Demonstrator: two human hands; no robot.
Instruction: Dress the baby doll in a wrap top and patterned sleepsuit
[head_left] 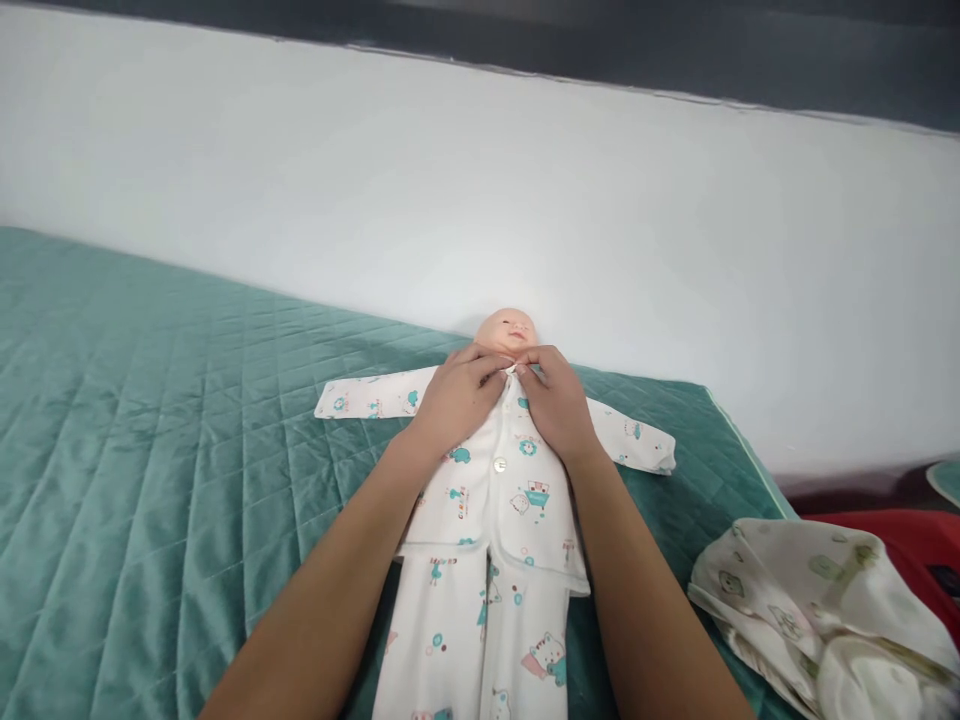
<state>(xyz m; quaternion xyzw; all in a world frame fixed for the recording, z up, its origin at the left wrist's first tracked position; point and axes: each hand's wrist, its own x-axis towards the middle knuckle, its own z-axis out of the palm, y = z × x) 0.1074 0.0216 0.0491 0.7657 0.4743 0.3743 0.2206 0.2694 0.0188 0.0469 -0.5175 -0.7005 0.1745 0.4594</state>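
Observation:
A baby doll lies on its back, its head by the white wall. It wears a white printed pajama top with both sleeves spread out sideways, and matching pajama pants below. At the neck of the top, my left hand pinches the collar edge with thumb and forefinger. Opposite it, my right hand pinches the other side of the collar, the fingertips nearly meeting under the doll's chin. A small pale button or snap shows between them. Lower on the front sits a round button.
Green quilted bedding stretches under the doll, its edge running down at the right. A crumpled white printed cloth lies at the lower right beside a red item. The white wall rises right behind the doll's head.

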